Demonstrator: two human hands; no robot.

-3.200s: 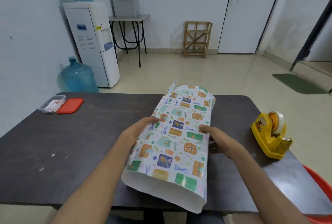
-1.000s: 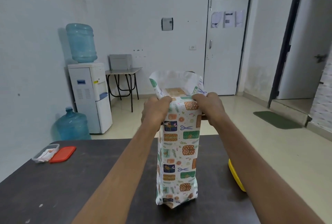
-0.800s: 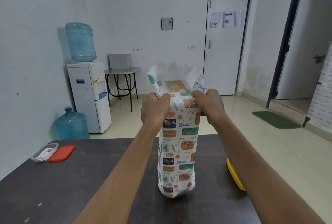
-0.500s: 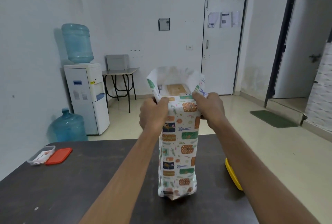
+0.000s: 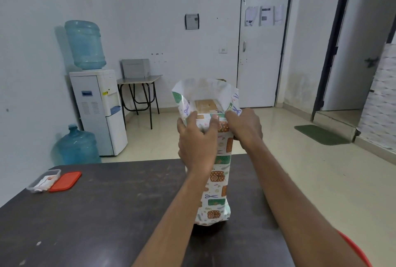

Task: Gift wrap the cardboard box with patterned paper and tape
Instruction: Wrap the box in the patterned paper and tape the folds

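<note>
Item: cardboard box (image 5: 205, 105), tall and narrow, standing on end on the dark table (image 5: 107, 202), its long axis vertical. Only its brown top face shows, sunk below a collar of loose paper.

Wrapping: patterned paper (image 5: 216, 181) sleeves the box from the table surface up and stands proud of the top as an open, flared tube; the white inner side shows. The lower end looks roughly bunched under the box.

Left hand (image 5: 196, 140): closed around the near left corner of the sleeve just below the box top, fingers curled over the paper edge.

Right hand (image 5: 244, 126): clamped on the near right corner at about the same height, thumb pressing the paper toward the top face.

Key relation: the open collar lies directly above and beyond both grips; both hands are equally close to it. The likely next fold goes inward and down onto the top face.

Clearance: open air all round the upper end. The table has bare room on the left; a clear container (image 5: 42, 180) and red lid (image 5: 65, 181) sit well apart at the far left edge. No tape is in view.

Risk, as judged: the upright box could tip under a hard sideways press.
</note>
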